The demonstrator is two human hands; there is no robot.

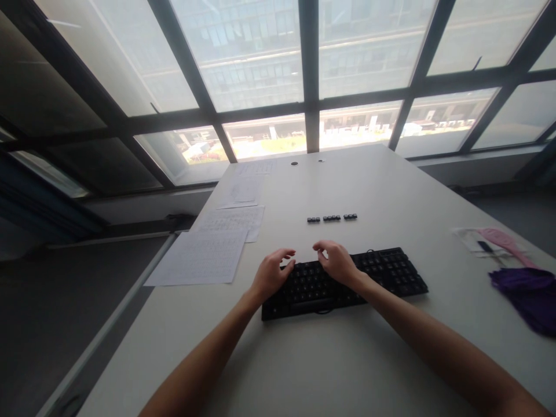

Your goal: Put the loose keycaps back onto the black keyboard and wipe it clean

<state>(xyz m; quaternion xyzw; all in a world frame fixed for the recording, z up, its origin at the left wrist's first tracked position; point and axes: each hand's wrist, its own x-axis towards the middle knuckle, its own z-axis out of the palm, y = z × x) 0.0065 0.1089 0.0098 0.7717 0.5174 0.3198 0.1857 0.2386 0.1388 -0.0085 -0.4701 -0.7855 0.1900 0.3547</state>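
A black keyboard [310, 286] lies slightly slanted on the white table, and both my hands are over its far edge. My left hand [271, 273] is at the keyboard's far left corner, its thumb and fingers curved with a gap between them and nothing visible inside. My right hand [336, 262] hovers over the upper middle keys, fingers loosely bent and slightly apart, with no object showing in them. Beyond the hands, small black keycaps stand in three short groups: a left group [313, 219], a middle group [332, 218] and a right group [350, 216].
Printed paper sheets [200, 258] overlap along the left side of the white table [278, 370]. At the right edge lie a purple cloth item [523, 292], a pink item [506, 240] and a dark-handled tool [486, 248]. Large windows [260, 52] rise behind the table.
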